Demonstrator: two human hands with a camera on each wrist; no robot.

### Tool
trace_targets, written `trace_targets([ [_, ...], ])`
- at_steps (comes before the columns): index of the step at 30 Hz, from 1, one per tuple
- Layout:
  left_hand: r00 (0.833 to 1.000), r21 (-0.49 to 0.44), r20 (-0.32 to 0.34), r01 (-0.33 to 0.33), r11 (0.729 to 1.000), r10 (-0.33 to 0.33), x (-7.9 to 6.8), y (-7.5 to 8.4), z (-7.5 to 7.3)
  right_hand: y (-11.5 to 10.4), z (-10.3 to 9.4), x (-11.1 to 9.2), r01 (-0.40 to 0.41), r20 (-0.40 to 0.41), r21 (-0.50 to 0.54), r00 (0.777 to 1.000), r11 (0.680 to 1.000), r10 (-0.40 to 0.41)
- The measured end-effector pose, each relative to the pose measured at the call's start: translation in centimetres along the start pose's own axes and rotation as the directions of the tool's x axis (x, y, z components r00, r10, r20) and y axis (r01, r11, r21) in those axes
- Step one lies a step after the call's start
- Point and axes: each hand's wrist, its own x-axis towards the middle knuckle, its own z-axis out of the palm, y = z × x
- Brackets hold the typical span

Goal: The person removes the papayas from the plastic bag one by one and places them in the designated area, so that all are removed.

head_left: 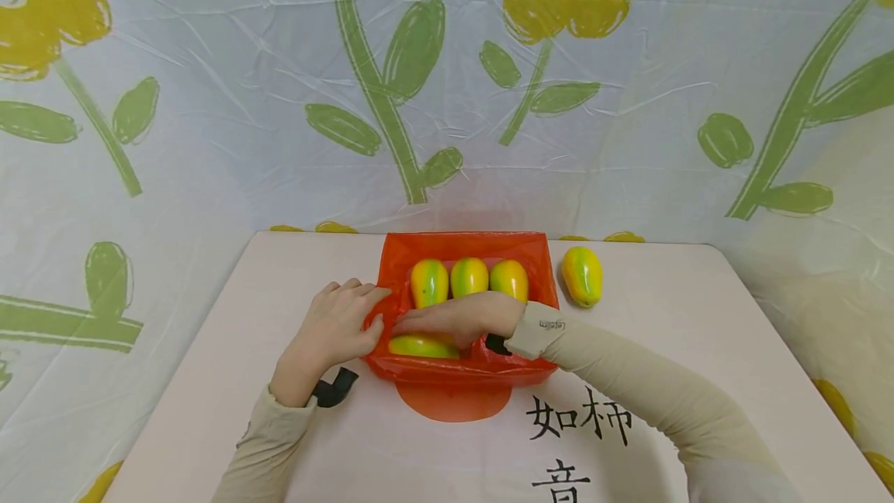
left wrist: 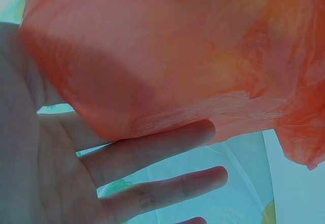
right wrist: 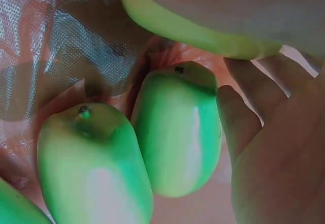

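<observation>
A red plastic bag [head_left: 464, 369], spread wide in a box shape, holds several yellow-green papaya-like fruits. Three of these fruits [head_left: 469, 278] stand side by side along its back. Another fruit [head_left: 422, 345] lies lengthwise at the front left, partly covered by my right hand [head_left: 454, 318]. The right fingers stretch leftward, nearly straight, and in the right wrist view the fingertips [right wrist: 251, 82] are right at that fruit [right wrist: 203, 40]. At the bag's left wall my left hand [head_left: 341, 324] rests over the rim. In the left wrist view its spread, straight fingers [left wrist: 162, 186] touch the plastic [left wrist: 152, 71].
One more fruit [head_left: 582, 276] lies on the table right of the bag. Black characters [head_left: 580, 418] and an orange round shape [head_left: 454, 402] are printed on the pale table cover [head_left: 335, 441]. A flowered curtain [head_left: 279, 99] rises behind and at both sides.
</observation>
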Motion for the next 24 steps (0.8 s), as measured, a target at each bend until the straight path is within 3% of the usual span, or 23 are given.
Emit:
trace_targets([
  [4, 1.000, -0.001, -0.004, 0.000, 1.000, 0.000, 0.0, 0.0, -0.1, 0.0, 0.2, 0.2, -0.011, 0.011, -0.075, 1.000, 0.997, 0.011],
  [12, 1.000, -0.001, -0.005, -0.002, 1.000, 0.002, 0.0, 0.0, -0.1, 0.2, -0.1, 0.3, 0.017, -0.026, -0.086, 0.999, 0.996, -0.019],
  [20, 1.000, 0.003, -0.025, -0.009, 1.000, 0.009, -0.1, -0.1, -0.1, -0.1, -0.8, -0.5, -0.001, -0.068, 0.056, 0.998, 0.998, 0.004],
  [24, 1.000, 0.003, -0.027, -0.008, 1.000, 0.008, -0.2, -0.1, -0.1, 0.0, -1.0, -1.0, -0.023, -0.104, 0.071, 0.994, 0.997, 0.030],
])
